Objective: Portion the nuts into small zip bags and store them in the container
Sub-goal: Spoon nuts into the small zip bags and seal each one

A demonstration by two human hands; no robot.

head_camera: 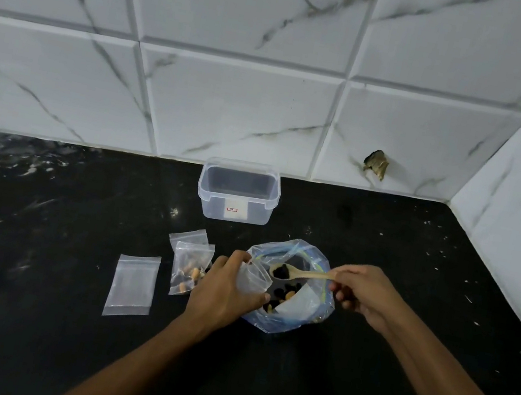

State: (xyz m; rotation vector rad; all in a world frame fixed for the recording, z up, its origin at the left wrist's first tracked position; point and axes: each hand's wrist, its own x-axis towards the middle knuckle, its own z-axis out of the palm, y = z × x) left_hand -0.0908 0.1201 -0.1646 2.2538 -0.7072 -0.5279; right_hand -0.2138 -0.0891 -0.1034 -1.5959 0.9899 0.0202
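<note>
Nuts, dark and pale mixed, lie in the bottom of a big bag standing open on the black surface. The right hand pinches the handle end of a wooden spoon between thumb and curled fingers, and the spoon's bowl, loaded with dark pieces, hangs over the big bag's mouth. The left hand grips a small zip bag at the big bag's left rim, thumb and fingers curled round it and holding its mouth open just beside the spoon's bowl.

Left of that hand, a filled bag holding a few nuts lies on the surface, overlapping another small bag behind it. Further left, apart from those 2, an empty bag lies flat.

Behind the big bag, near the wall, stands the clear container, lid off, with a small label on its front. The wall is white marble-look tile, with a broken hole low on the right.
</note>
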